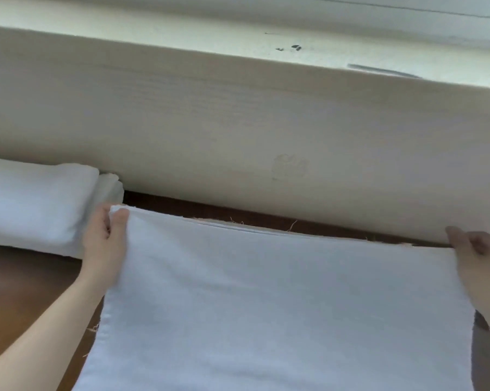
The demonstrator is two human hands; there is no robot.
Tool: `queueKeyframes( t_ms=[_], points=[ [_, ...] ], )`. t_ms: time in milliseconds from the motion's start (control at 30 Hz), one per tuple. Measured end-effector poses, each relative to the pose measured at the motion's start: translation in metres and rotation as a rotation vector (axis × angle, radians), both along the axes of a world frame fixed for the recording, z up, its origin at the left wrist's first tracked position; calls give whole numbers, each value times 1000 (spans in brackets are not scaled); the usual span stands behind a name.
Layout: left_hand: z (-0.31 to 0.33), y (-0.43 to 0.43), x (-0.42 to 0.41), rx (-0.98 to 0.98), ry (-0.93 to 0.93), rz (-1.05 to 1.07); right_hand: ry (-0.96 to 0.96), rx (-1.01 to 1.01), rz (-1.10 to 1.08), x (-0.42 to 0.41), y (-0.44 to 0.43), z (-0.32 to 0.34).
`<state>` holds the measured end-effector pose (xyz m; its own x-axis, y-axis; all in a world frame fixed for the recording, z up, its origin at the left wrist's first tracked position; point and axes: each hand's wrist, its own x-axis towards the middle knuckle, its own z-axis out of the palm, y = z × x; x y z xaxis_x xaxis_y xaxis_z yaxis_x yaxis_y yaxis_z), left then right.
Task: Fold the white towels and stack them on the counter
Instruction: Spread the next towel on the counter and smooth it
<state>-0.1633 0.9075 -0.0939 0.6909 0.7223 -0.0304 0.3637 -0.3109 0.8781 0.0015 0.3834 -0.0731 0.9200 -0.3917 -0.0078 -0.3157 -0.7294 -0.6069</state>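
A folded stack (32, 201) of white cloth sat at nine o'clock, pushed up against the wall (238, 122), its near end just beside my left hand (106, 235). The wall ran straight behind the work from nine to three. A pale ledge (181, 32) topped it at twelve and carried a few dark marks (294, 48). A faint grey smudge (290, 167) showed on the wall near one o'clock.

The towel (266, 300) was spread over the counter (26, 283) in the middle and ran down toward six, its far edge close to the foot of the wall. My left hand pinched its far-left corner at ten o'clock, thumb on top and fingers curled behind. My right hand (473, 249), at three o'clock, gripped the far-right corner with curled fingers.

The towel was matte woven cloth with raw edges, and loose threads (291, 225) stuck out along the far edge. That edge showed more than one layer. The counter was smooth dark brown wood, and the wall was beige with a fine horizontal grain.

The frame cut off the towel's near end at six, the stack at nine and part of my right hand at three. The towel hid most of the counter — I could not tell whether its far edge touched the wood or hung just above it.
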Motion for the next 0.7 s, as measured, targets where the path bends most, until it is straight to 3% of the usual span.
queueKeyframes(
  t_ms=[333,533,700],
  points=[
    [-60,10,39,154,189,76,-143,-217,33,27,15,-70],
    [-76,11,43,250,390,71,-148,-194,-9,32,19,-81],
    [-77,10,46,223,352,83,-116,-256,-46,22,18,-83]
  ],
)
